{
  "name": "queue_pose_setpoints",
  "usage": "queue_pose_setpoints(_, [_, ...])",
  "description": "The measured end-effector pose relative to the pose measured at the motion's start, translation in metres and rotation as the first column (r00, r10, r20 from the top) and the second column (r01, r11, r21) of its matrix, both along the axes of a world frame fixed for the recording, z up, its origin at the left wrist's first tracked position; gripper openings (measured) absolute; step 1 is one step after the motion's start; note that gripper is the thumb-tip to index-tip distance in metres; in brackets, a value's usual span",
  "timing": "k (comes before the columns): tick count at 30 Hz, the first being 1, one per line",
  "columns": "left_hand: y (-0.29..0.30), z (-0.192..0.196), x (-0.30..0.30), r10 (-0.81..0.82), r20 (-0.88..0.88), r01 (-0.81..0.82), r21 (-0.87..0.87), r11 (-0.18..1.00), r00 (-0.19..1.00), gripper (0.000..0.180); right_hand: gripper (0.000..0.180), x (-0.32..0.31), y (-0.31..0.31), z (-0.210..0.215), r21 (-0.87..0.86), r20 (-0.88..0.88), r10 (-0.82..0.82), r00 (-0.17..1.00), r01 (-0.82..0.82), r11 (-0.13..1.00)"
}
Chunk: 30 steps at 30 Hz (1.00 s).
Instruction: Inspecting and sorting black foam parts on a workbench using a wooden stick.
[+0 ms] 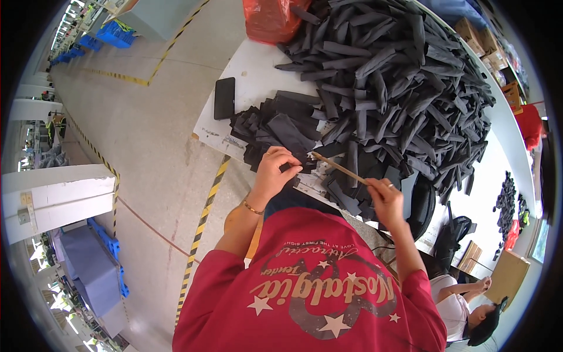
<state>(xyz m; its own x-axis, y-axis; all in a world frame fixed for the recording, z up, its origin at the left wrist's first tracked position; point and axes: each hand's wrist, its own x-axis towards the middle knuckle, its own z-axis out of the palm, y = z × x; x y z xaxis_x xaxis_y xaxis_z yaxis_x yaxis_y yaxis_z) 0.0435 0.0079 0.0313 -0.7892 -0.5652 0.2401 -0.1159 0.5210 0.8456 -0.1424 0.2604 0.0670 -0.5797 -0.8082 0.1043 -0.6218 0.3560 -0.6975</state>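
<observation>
My right hand is closed around one end of a thin brown stick. The stick's whitish far tip meets a small black fabric piece at the table's near edge. Pinched between the fingers of my left hand is the edge of that piece; its outline blends into the dark pieces behind. Just beyond my left hand lies a loose pile of flat black fabric pieces. Under and beside the stick are more flat dark pieces. A large heap of rolled black fabric strips covers the table further off.
On the white table lie a black phone at the left edge and a red plastic bag at the back. A black bag is to the right. Another person sits at the lower right. Yellow-black tape marks the floor.
</observation>
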Motion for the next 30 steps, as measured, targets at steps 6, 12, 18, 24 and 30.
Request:
queue_pose_setpoints(6, [-0.004, 0.006, -0.006, -0.097, 0.029, 0.097, 0.009, 0.995, 0.995, 0.013, 0.022, -0.031, 0.008, 0.044, 0.115, -0.260, 0.238, 0.936, -0.214, 0.970])
queue_pose_setpoints(12, [-0.002, 0.005, -0.015, -0.176, 0.002, 0.176, -0.006, 0.984, 0.984, 0.012, 0.025, -0.035, 0.006, 0.036, 0.161, -0.341, 0.322, 0.883, -0.283, 0.946])
queue_pose_setpoints(18, [0.032, 0.015, -0.049, -0.358, -0.017, 0.347, -0.210, 0.914, 0.933, 0.019, 0.027, 0.012, -0.043, -0.011, -0.008, 0.005, 0.249, 0.969, -0.248, 0.969])
queue_pose_setpoints(24, [0.028, 0.008, -0.025, 0.283, -0.413, 0.180, 0.784, 0.594, 0.865, 0.058, 0.019, 0.044, -0.051, -0.048, -0.110, 0.533, 0.089, 0.841, -0.036, 0.993])
queue_pose_setpoints(30, [0.058, -0.032, -0.053, 0.612, -0.151, 0.187, 0.982, 0.005, 0.777, 0.022, 0.013, 0.069, -0.073, -0.048, -0.081, 0.345, -0.044, 0.938, 0.077, 0.994])
